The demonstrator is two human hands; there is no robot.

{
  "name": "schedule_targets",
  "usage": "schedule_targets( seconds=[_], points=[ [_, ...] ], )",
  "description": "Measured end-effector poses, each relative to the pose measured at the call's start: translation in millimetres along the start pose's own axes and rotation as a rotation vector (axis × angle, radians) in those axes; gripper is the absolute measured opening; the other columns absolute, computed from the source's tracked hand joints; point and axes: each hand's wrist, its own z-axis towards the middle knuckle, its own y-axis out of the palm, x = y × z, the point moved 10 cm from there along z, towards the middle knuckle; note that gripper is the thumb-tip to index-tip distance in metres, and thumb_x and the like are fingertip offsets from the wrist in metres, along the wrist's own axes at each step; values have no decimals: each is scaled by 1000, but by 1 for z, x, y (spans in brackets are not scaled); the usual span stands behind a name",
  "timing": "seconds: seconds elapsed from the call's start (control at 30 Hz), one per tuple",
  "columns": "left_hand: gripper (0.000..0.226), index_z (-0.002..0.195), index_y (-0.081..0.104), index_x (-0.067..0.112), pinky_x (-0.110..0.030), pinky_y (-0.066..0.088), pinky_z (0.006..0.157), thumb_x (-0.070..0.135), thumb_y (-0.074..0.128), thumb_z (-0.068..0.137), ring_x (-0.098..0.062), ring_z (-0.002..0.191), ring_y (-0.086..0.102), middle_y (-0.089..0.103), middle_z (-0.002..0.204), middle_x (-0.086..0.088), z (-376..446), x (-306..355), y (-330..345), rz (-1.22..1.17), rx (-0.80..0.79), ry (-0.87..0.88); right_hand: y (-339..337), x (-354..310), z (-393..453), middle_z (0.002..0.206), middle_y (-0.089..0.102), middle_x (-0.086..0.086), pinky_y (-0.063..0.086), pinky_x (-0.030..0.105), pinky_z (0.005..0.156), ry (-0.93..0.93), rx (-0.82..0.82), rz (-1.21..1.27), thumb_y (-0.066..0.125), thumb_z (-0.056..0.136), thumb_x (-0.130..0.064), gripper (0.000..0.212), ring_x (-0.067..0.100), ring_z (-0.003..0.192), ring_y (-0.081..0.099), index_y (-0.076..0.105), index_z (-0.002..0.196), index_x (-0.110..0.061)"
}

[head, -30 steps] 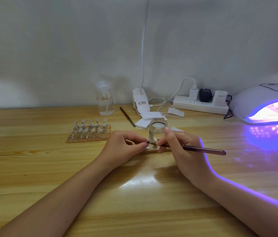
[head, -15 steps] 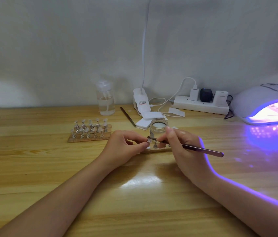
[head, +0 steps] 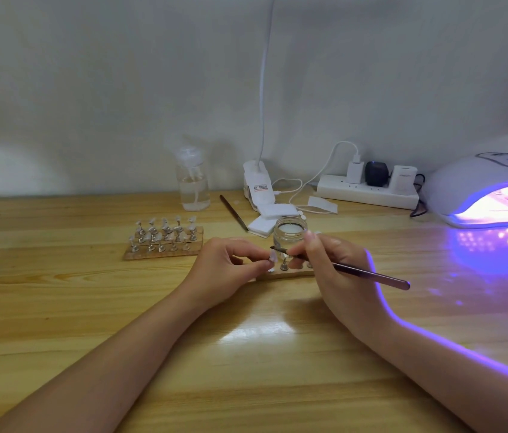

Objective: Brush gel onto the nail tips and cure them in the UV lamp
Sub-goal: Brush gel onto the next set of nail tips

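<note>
The right hand (head: 337,270) pinches a slim brush (head: 368,272), its tip touching a nail tip (head: 273,255) that the left hand (head: 227,268) seems to pinch between thumb and forefinger, though the grip is small and blurred. Under both hands lies a wooden holder (head: 283,275). At 12 o'clock, just behind, stands an open gel jar (head: 290,234). At 10 o'clock on the worktop (head: 59,292) sits a second rack of nail tips (head: 163,240). At 2 o'clock the UV lamp (head: 477,189) glows violet
</note>
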Motion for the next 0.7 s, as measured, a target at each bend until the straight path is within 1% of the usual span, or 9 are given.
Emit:
schedule_targets(
  seconds=[0.07, 0.17, 0.23, 0.33, 0.43, 0.47, 0.57, 0.6, 0.7],
  points=[
    [21, 73, 73, 24, -47, 49, 75, 3, 73, 72, -14, 74, 62, 69, 76, 5, 0, 0, 0, 0, 1, 0, 1, 1, 0, 67, 68, -8, 49, 16, 66, 7, -7, -11, 49, 94, -15, 31, 4, 64, 64, 69, 71, -21],
    [22, 72, 73, 24, -48, 48, 76, 2, 73, 72, -10, 73, 61, 69, 74, 5, 1, -1, 0, -4, 7, -3, 0, 2, -1, 58, 66, -7, 46, 11, 62, 30, 2, 37, 50, 93, -12, 33, 2, 59, 64, 69, 67, -15],
    [25, 72, 72, 25, -48, 48, 78, 1, 73, 72, -13, 76, 62, 69, 76, 4, 1, -1, 0, -7, 9, -6, 0, 3, -2, 53, 64, -7, 45, 9, 59, 53, 2, 80, 51, 92, -10, 33, 2, 55, 63, 68, 64, -12],
    [26, 75, 72, 26, -48, 48, 78, 0, 72, 72, -15, 77, 62, 70, 77, 3, 1, 0, 0, -5, 1, 5, -1, 3, -3, 51, 63, -2, 47, 14, 60, 68, 1, 103, 50, 92, -9, 35, 7, 52, 62, 68, 61, -12],
    [25, 74, 72, 26, -47, 48, 80, 2, 73, 71, -15, 79, 63, 69, 78, 5, 1, -1, -1, -10, 10, 3, -4, 1, -3, 52, 64, -7, 45, 10, 60, 52, 36, 112, 49, 93, -10, 37, 4, 53, 62, 67, 61, -14],
    [24, 74, 72, 26, -48, 48, 81, 2, 74, 71, -16, 80, 63, 69, 78, 6, 1, -1, 0, -9, 10, 5, -4, -1, -3, 54, 64, -7, 46, 11, 61, 43, 43, 93, 48, 93, -12, 36, 3, 56, 62, 67, 62, -16],
    [24, 75, 73, 25, -51, 49, 80, 2, 74, 70, -22, 82, 64, 70, 79, 3, 1, -1, 0, -15, 11, 22, -3, 1, -1, 62, 67, -5, 49, 22, 68, 45, 37, 22, 47, 94, -17, 34, 8, 65, 64, 67, 67, -20],
    [24, 74, 73, 25, -52, 49, 81, 2, 74, 70, -23, 82, 64, 71, 79, 2, 2, -1, 0, -18, 13, 25, -3, 2, 0, 63, 68, -5, 50, 23, 69, 49, 33, 10, 47, 94, -18, 33, 8, 66, 65, 68, 68, -21],
    [25, 73, 73, 27, -52, 49, 81, 3, 74, 70, -19, 79, 64, 70, 77, 7, 2, -2, -1, -13, 11, 28, -1, 2, 0, 62, 68, -4, 51, 24, 69, 37, 18, -7, 48, 94, -16, 32, 8, 66, 65, 69, 71, -19]
  ],
)
